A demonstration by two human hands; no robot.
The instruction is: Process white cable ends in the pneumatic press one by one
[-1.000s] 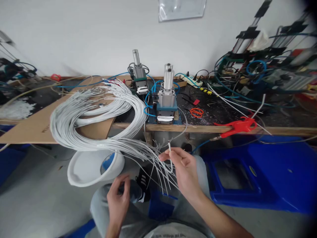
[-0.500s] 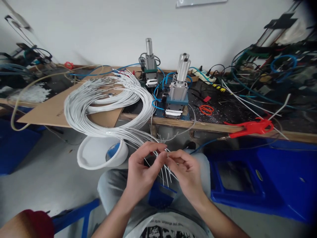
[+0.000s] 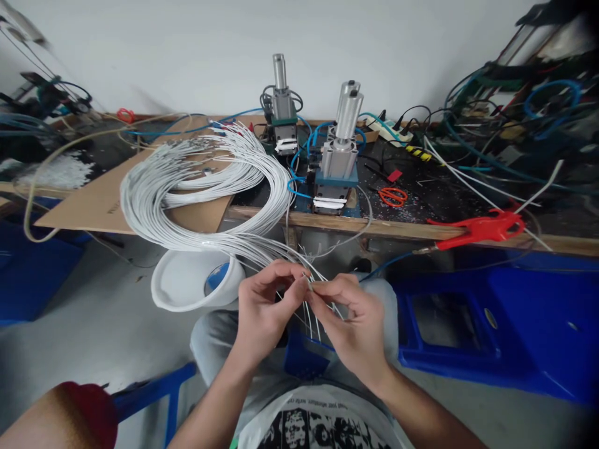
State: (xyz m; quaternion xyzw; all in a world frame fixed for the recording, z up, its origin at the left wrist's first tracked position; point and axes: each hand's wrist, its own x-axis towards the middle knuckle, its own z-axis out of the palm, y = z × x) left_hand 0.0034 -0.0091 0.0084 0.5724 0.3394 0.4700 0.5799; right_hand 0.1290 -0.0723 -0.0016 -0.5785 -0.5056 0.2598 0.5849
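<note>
A big bundle of thin white wires (image 3: pixel 187 187) loops over the bench edge and hangs down to my lap. My left hand (image 3: pixel 264 308) and my right hand (image 3: pixel 350 318) meet at the loose wire ends (image 3: pixel 306 284) below the bench. Both pinch the tip of one white wire between thumb and fingers, fingertips almost touching. The other wire ends fan out under my hands.
Two pneumatic press units (image 3: pixel 339 156) stand on the wooden bench (image 3: pixel 397 227). Orange scissors (image 3: pixel 392 196) and a red air gun (image 3: pixel 482 227) lie to the right. A white bucket (image 3: pixel 187 287) sits on the floor, blue crates (image 3: pixel 491 324) at right. Another person's arm (image 3: pixel 56 415) shows at bottom left.
My left hand rose from my lap to join the right hand at the wire tip. The view shifted, bringing a person's arm into the lower left.
</note>
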